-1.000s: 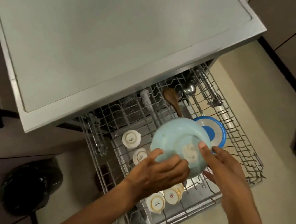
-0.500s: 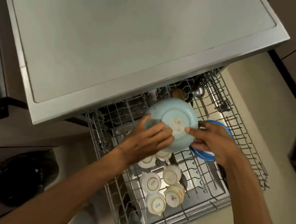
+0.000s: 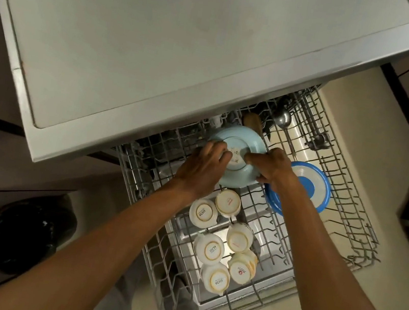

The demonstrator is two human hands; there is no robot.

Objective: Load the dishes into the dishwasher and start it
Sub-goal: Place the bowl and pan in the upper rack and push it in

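Blue bowl [image 3: 237, 157] upturned, both hands gripping, near rack [image 3: 345, 204] back edge.

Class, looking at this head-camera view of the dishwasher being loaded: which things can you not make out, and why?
- Rack back part: hidden under the counter.
- Bowl base print: partly covered by the left hand and right hand, too small to read.
- Wooden spoon: handle hidden behind the bowl.
- Blue lid: near edge covered by the right forearm.
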